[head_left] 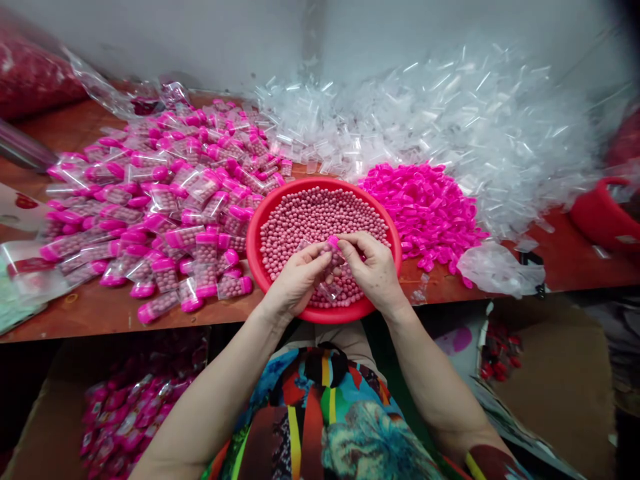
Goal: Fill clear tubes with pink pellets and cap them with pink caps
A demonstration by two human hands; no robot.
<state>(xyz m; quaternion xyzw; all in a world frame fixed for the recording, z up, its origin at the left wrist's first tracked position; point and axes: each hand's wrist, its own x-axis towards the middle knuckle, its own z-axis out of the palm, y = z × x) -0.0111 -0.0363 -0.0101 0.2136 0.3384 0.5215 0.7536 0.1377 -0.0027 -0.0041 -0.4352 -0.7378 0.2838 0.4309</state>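
A red basin (255,247) full of small pink balls (320,210) stands at the table's front edge. Above the balls, my left hand (300,277) is closed around a small clear container (330,267) with pink balls inside. The fingers of my right hand (369,267) pinch the bright pink cap (333,242) at its top end. Whether the cap is fully seated, I cannot tell. Another clear piece (330,291) shows just below my left fingers, resting over the balls.
Filled, pink-capped containers (165,213) are heaped on the left. Loose pink caps (425,210) lie right of the basin, with clear empty containers (480,127) piled behind. A crumpled plastic bag (501,269) and a red bucket (603,217) are farther right. Cardboard boxes (555,373) stand below.
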